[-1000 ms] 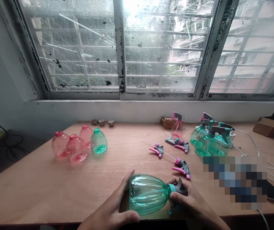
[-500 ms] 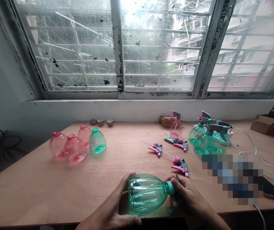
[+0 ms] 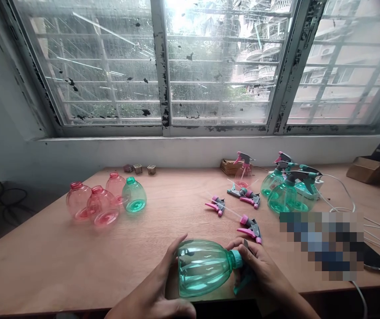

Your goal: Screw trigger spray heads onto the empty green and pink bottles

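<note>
A ribbed green spray bottle lies sideways in front of me, its base to the left and its teal collar to the right. My left hand cups the base, index finger above and thumb below; its other fingers are hidden behind the bottle. My right hand is closed around the dark spray head at the neck, thumb beside the collar. The head's teal trigger shows below that hand. Beyond it lies a pink-and-grey spray head.
Pink bottles and a green bottle without heads stand at left. More loose spray heads lie mid-table. Green bottles with heads and a pink one stand at back right. White cables and a blurred-out object are at right.
My left hand's thumb and index finger have opened slightly away from the bottle's base. The bottle and my right hand stay nearly in place; the view has shifted slightly.
</note>
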A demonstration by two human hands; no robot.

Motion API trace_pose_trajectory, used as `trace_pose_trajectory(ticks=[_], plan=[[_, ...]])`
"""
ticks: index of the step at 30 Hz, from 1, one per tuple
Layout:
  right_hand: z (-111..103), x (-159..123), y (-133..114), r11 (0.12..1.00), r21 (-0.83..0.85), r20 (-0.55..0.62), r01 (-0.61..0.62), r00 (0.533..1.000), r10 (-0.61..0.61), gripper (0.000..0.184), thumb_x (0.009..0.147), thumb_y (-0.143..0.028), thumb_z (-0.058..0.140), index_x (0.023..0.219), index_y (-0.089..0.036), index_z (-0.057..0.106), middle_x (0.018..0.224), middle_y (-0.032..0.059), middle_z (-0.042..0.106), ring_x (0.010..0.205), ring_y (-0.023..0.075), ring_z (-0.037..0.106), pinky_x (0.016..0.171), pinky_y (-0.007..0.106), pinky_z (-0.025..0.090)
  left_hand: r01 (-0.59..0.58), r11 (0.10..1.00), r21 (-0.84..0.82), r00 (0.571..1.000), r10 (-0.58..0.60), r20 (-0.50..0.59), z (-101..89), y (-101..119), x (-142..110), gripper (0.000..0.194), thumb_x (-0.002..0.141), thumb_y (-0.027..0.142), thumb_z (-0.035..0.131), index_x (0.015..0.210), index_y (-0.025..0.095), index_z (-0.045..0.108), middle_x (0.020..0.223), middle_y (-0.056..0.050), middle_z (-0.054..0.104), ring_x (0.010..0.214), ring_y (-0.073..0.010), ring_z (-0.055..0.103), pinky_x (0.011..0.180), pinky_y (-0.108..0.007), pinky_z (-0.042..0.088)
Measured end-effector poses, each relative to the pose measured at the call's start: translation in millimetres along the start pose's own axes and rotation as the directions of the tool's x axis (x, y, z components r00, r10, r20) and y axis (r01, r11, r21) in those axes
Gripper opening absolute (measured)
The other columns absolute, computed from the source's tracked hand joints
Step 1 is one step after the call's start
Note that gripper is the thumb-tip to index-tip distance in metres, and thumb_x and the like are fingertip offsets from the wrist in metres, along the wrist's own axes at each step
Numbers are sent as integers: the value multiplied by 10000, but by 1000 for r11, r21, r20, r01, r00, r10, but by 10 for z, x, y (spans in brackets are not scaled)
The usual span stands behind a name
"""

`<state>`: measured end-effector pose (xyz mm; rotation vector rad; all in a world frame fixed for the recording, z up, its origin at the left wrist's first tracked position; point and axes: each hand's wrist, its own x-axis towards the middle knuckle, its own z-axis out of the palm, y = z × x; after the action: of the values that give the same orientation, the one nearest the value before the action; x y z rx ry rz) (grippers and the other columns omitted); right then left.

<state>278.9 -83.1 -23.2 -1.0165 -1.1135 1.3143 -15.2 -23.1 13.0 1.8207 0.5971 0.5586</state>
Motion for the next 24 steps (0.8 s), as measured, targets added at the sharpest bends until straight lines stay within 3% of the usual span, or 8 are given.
trace_pose_trajectory(ticks=[4,10,14,17,24], plan=[[-1,-26,8,1000,15,22,-8,1000,7,657,866,-791,499,1059,-176,624,607,43,730,547,242,703,538,321,545,-31,996,-89,999,35,39,-36,-27,-3,1072,796,686,724,1597,380,82,1683,-88,182,1514,-403,224,1246,-573,187],[8,-54,35,995,79,-67,-55,996,60,758,840,-844,451,1157,-175,614,655,44,723,585,249,697,573,346,547,19,985,-170,999,-13,37,-19,30,12,991,848,553,763,1586,374,127,1620,-95,323,1479,-380,319,1228,-549,259],[20,-22,31,994,93,-132,-51,989,63,704,851,-814,490,1117,-180,641,720,52,727,679,276,715,660,398,570,20,957,-291,1000,-16,13,5,34,15,914,848,534,771,1550,385,205,1569,-98,372,1401,-385,432,1151,-536,396],[25,17,10,997,72,-167,-11,986,23,627,848,-758,578,1028,-164,664,791,74,739,754,286,721,715,405,568,32,958,-286,998,-48,-49,5,19,18,876,861,531,757,1536,383,218,1560,-101,362,1397,-395,421,1138,-540,405],[31,12,-97,997,2,-84,83,993,-83,483,923,-635,592,884,-160,675,730,67,730,779,282,719,676,367,564,9,962,-275,999,-19,-35,-10,21,39,831,854,468,791,1496,385,270,1555,-95,358,1410,-388,413,1125,-503,439]])
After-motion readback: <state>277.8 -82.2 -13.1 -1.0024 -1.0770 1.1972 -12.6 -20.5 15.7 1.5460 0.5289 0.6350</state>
